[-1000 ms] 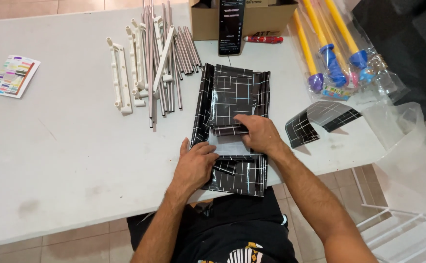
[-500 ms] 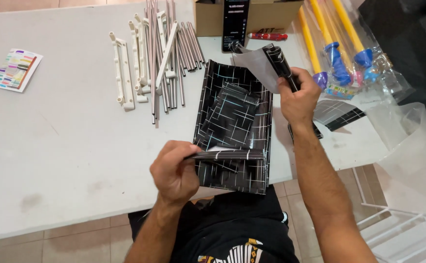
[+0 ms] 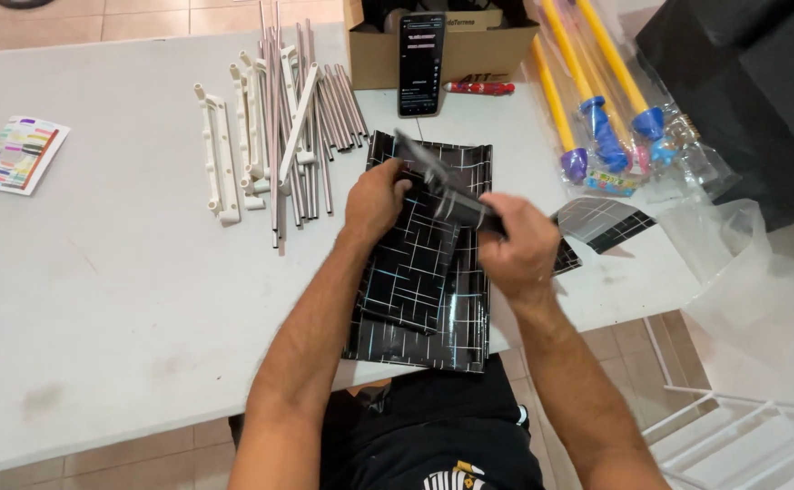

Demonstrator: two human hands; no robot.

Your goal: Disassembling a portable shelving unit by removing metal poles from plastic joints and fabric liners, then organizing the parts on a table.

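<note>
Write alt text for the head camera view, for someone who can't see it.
Seen from above, a person's left hand and right hand lift and unfold a black sheet with a white line pattern over a white table. Behind lie metal rods, white plastic brackets, a phone leaning on a cardboard box, and yellow-handled tools in clear wrap.

Left of the left hand (image 3: 374, 201), the metal rods (image 3: 310, 127) and white plastic rails (image 3: 220, 154) block the way; beyond them the tabletop (image 3: 115, 272) lies bare. Ahead stand a phone (image 3: 421, 63) and cardboard box (image 3: 374, 59); right of the right hand (image 3: 517, 247), bagged yellow-handled tools (image 3: 596, 136).
</note>
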